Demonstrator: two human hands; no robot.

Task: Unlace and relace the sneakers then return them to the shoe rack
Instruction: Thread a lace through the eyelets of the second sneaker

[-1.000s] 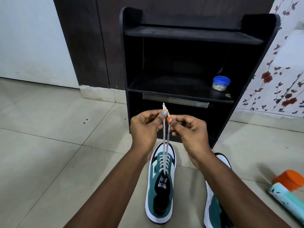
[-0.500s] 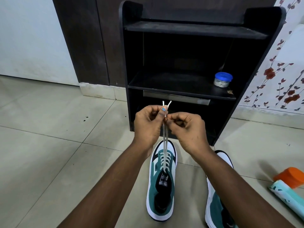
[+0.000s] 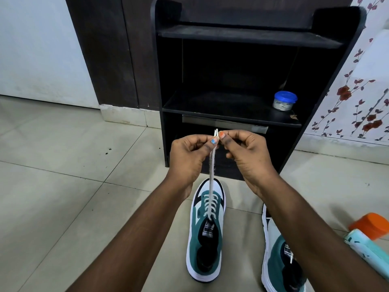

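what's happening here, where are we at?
A person is lacing a green-and-white sneaker on the floor in front of a black shoe rack. The left hand and right hand pinch the two lace ends together, pulled up taut from the top eyelets; the lacing looks threaded but untied. The second sneaker lies beside the right forearm. Neither is back on the rack, which holds only a blue-lidded jar.
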